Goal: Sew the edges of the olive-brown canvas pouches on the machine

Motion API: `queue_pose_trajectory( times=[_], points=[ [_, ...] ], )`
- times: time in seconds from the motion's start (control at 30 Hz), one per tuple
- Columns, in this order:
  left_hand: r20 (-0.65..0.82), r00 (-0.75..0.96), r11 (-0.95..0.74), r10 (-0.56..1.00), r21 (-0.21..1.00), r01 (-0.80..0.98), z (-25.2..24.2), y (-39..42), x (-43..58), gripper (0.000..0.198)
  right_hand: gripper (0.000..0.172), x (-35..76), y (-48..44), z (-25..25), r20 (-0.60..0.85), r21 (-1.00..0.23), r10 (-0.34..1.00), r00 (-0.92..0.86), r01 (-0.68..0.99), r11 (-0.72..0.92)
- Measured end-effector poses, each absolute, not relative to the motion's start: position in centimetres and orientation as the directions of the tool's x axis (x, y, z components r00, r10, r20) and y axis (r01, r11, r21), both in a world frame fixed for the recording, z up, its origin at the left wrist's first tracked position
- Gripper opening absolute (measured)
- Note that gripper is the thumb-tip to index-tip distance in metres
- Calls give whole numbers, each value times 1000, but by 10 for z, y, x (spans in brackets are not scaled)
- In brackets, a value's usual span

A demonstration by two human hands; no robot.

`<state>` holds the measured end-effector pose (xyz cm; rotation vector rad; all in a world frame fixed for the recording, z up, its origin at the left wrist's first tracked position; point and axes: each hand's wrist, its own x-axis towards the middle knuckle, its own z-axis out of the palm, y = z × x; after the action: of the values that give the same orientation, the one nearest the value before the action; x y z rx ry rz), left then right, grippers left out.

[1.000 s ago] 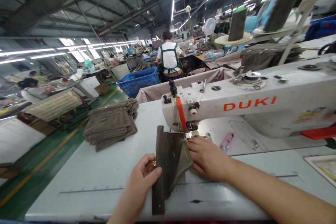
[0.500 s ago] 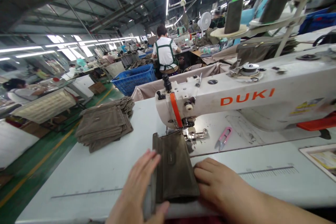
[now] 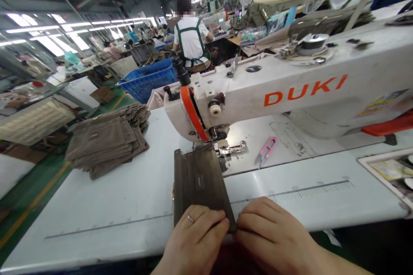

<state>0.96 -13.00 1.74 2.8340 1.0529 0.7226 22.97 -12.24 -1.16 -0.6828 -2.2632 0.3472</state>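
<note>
1. Left grip (image 3: 193, 240), wearing a ring, is pressing its bent fingers (image 3: 209, 220) down on the near end of the olive fabric piece (image 3: 197, 180). Its thumb is hiding under the hand, so I cannot tell whether it is pinching the cloth or only pinning it.
2. Right grip (image 3: 274, 236) is sitting just at 3 o'clock of the left one. Its curled fingertips are touching the piece's near right corner, and whether it is clenching that edge is not showing either.
3. Lying flat on the bench (image 3: 112, 206), the fabric piece is running from the near edge at 6 o'clock toward 12 o'clock. Its far end is stopping below the head of the sewing machine (image 3: 290, 90), just beside the presser foot (image 3: 230, 148).
4. Pink thread snips (image 3: 264, 151) are lying on the machine bed at 2 o'clock from the piece, apart from it.
5. A stack of similar pieces (image 3: 106, 142) is resting on the bench at 10 o'clock, well apart from both grips.
6. A printed ruler scale (image 3: 290, 192) is running across the bench at 3 o'clock from the piece.
7. Beyond the bench at 12 o'clock, a blue basket (image 3: 148, 81) is standing near a person (image 3: 190, 43) in a white shirt with green straps, who is sitting with their back turned.
</note>
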Motion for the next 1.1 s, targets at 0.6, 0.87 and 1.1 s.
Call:
queue_pose_trajectory(
  times=[0.6,0.87,1.1],
  points=[
    [451,518,-686,727,469,556,28,-130,7,18,20,230,-121,-6,497,-444,599,-628,409,797],
    [570,522,-715,635,177,676,2,-131,16,26,26,224,-113,-26,665,-306,486,-568,386,870],
    [424,667,-781,612,193,594,21,-122,11,28,24,220,-112,-27,708,-290,482,-516,409,865]
  ],
)
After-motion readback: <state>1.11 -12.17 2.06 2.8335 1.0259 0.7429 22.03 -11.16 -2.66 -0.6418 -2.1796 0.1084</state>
